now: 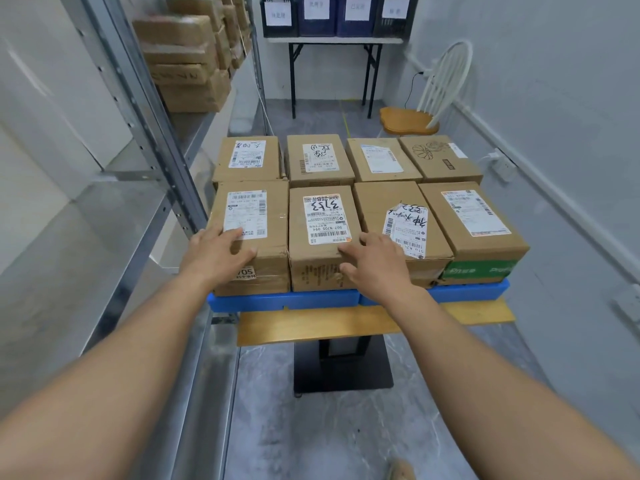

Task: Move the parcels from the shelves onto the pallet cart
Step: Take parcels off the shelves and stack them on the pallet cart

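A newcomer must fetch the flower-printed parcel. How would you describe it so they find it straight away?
On the blue pallet, brown parcels sit in two rows of four. In the far row, by the wooden-seated chair, take the right-end box, the flower parcel. Only its top bears a black line-drawn flower instead of a large white shipping label.

You've got eight brown cardboard parcels (322,168) in two rows of four on the blue plastic pallet (311,300), which sits on the wooden table (311,327). The grey metal shelves (149,133) stand left, the white spindle-back chair (408,121) behind right.
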`<state>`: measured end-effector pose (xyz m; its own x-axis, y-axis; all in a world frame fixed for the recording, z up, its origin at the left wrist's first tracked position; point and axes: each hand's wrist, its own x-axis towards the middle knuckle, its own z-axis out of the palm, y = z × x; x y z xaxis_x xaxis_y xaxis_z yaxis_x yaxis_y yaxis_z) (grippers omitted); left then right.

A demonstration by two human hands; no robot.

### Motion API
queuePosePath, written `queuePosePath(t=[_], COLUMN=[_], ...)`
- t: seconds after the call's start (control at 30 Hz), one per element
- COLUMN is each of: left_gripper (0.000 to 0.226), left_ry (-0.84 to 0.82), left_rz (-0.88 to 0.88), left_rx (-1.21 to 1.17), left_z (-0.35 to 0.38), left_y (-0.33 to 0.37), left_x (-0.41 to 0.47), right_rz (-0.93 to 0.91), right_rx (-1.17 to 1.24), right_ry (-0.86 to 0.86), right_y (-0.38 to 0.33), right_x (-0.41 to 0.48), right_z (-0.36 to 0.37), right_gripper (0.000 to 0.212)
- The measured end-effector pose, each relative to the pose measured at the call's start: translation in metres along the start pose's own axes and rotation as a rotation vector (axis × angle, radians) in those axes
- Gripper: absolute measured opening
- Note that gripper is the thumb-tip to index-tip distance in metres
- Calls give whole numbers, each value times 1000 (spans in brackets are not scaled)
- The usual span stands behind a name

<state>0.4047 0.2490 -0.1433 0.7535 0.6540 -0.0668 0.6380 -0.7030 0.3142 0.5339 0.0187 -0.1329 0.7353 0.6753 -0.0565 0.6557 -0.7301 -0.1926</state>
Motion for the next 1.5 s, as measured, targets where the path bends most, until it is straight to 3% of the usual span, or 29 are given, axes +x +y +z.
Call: queuePosePath(t=[0.17, 0.4, 0.73, 1.0, 1.33, 1.5], left_gripper=[62, 64, 80, 74, 75, 78], left_ry=[27, 69, -130, -248, -267, -264], left_rz=[-3, 224, 407, 364, 337, 314], left_rx=[103, 18, 113, 111, 108, 117], left_z=[-4, 3, 36, 54, 60, 50], left_y=[9, 86, 193, 222, 218, 230], left_x=[-4, -18, -22, -17, -11, -12], right_rz=[-7, 127, 384, 409, 362, 352], right_rx=[43, 75, 157, 326, 271, 287], right_ry=[2, 158, 254, 55, 27, -11], right_y=[1, 42, 176, 237, 251, 256], right_x=[-2, -3, -15, 3, 8, 20], right_z=[-5, -34, -74, -68, -57, -70], right_gripper=[46, 46, 41, 34, 31, 10])
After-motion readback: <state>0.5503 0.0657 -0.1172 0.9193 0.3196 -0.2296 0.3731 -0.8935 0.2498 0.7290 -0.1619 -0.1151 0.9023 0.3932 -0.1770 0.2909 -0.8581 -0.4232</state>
